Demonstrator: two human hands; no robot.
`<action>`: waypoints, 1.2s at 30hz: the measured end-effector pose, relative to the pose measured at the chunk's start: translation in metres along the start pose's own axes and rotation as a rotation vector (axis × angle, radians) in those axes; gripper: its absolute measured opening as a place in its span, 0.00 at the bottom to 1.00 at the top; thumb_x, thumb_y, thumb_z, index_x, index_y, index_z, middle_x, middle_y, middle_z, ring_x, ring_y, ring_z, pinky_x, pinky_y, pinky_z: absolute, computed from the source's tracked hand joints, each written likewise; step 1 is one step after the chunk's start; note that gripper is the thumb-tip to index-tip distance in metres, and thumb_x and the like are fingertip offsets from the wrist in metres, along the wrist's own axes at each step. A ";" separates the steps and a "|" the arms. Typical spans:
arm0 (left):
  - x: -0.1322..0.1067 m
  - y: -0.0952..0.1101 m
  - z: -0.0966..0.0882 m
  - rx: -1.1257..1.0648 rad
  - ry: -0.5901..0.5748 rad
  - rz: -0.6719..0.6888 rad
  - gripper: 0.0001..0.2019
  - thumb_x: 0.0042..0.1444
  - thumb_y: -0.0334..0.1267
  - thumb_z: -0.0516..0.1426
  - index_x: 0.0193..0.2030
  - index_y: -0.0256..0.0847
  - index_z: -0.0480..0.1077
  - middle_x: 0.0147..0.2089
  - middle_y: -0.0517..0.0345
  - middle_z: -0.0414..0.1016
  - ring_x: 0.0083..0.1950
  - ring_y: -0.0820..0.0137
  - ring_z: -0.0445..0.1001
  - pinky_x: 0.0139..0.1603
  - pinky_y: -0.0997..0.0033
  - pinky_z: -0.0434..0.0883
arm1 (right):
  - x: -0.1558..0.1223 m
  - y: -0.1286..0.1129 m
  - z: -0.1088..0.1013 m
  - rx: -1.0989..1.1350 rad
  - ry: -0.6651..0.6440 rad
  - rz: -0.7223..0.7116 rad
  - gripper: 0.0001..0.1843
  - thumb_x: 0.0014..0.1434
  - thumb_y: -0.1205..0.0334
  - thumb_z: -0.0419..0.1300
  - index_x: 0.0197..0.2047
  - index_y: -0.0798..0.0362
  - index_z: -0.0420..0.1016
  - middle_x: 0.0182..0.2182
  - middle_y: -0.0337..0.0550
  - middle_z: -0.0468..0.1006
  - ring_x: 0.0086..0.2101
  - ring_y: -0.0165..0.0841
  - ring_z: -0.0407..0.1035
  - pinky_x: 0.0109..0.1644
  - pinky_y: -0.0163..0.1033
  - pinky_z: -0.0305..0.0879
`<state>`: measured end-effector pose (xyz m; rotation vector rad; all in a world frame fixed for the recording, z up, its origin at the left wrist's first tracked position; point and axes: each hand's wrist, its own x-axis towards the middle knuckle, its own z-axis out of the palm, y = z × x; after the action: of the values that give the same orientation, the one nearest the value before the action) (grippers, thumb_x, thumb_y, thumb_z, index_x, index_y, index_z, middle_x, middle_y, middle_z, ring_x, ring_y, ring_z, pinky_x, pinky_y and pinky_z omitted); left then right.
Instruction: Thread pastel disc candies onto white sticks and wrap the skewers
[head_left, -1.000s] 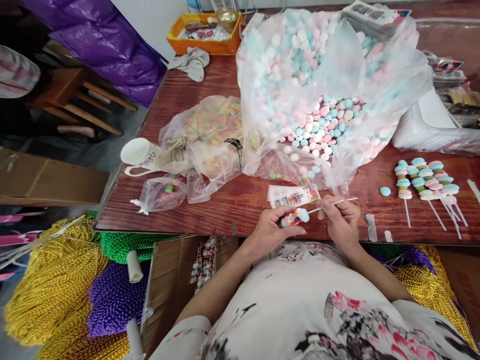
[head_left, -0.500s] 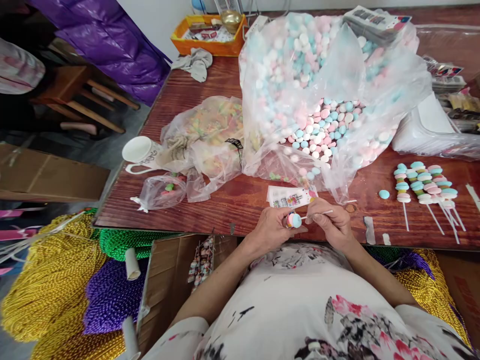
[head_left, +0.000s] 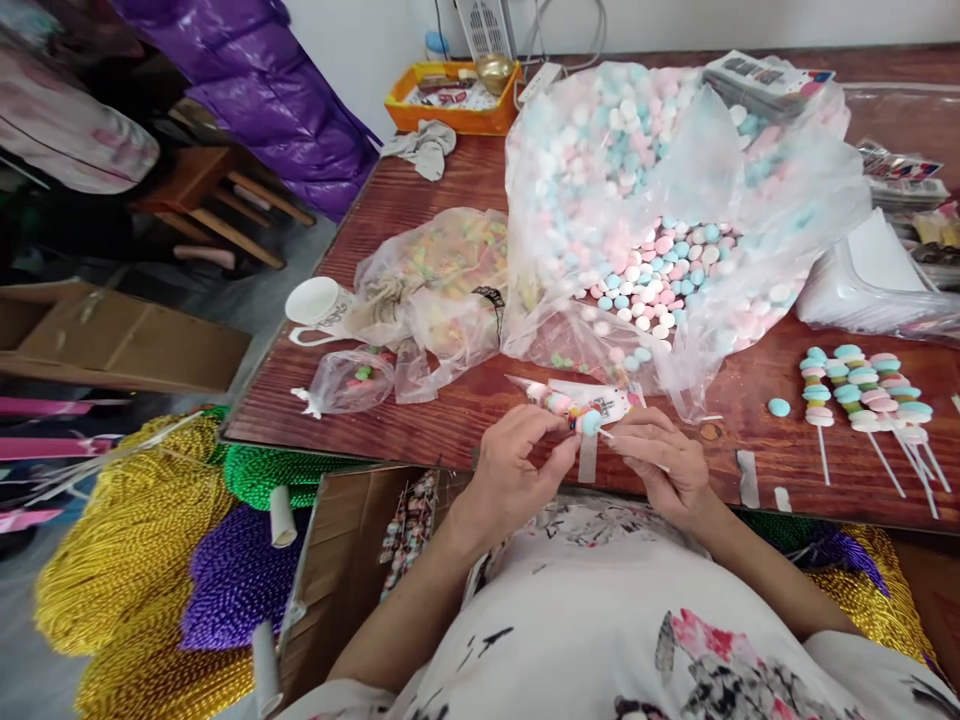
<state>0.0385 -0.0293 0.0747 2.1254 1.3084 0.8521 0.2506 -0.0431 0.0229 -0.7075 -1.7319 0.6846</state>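
Observation:
At the table's front edge I hold a candy skewer (head_left: pixel 591 423) of pink and blue pieces, its tip pointing to the upper left. My left hand (head_left: pixel 521 455) pinches its lower candies between thumb and fingers. The fingers of my right hand (head_left: pixel 664 462) are closed around the white stick end, partly hiding it. A clear pointed wrapper seems to cover the candies. Just behind lies a printed white packet (head_left: pixel 611 402), partly covered by the skewer. Several finished-looking skewers (head_left: pixel 862 385) lie to the right, with a single blue candy (head_left: pixel 778 407) beside them.
A large clear bag of pastel candies (head_left: pixel 660 270) fills the table's middle. Left of it are a bag of coloured sweets (head_left: pixel 450 270), a white mug (head_left: pixel 315 305) and a small knotted bag (head_left: pixel 352 380). An open carton (head_left: pixel 337 560) stands below the front edge.
The skewer has turned from pointing at me to lying more sideways, so its row of candies shows. My left fingers have loosened from a fist to a pinch. The view has shifted.

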 end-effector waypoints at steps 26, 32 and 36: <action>-0.002 -0.017 -0.004 -0.127 -0.180 -0.201 0.09 0.57 0.31 0.50 0.28 0.36 0.69 0.26 0.62 0.66 0.29 0.75 0.62 0.31 0.75 0.60 | -0.017 -0.004 0.027 -0.444 -0.145 -0.121 0.20 0.59 0.74 0.52 0.53 0.49 0.71 0.42 0.47 0.80 0.44 0.40 0.69 0.53 0.54 0.59; -0.005 -0.016 0.012 -0.292 -0.204 -0.292 0.08 0.54 0.32 0.52 0.25 0.36 0.66 0.23 0.64 0.62 0.27 0.77 0.59 0.29 0.76 0.58 | -0.015 0.002 0.035 -0.438 -0.120 -0.177 0.17 0.62 0.70 0.51 0.51 0.47 0.72 0.40 0.44 0.80 0.44 0.38 0.70 0.56 0.55 0.58; -0.014 -0.016 0.019 -0.600 -0.219 -0.525 0.08 0.52 0.35 0.54 0.25 0.37 0.67 0.22 0.63 0.65 0.25 0.77 0.61 0.27 0.76 0.61 | -0.018 0.011 0.032 -0.376 -0.087 -0.107 0.21 0.60 0.72 0.52 0.53 0.46 0.71 0.44 0.45 0.81 0.45 0.39 0.71 0.53 0.54 0.62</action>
<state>0.0381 -0.0369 0.0476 1.2879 1.2147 0.6528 0.2250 -0.0524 -0.0043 -0.8430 -1.9889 0.3211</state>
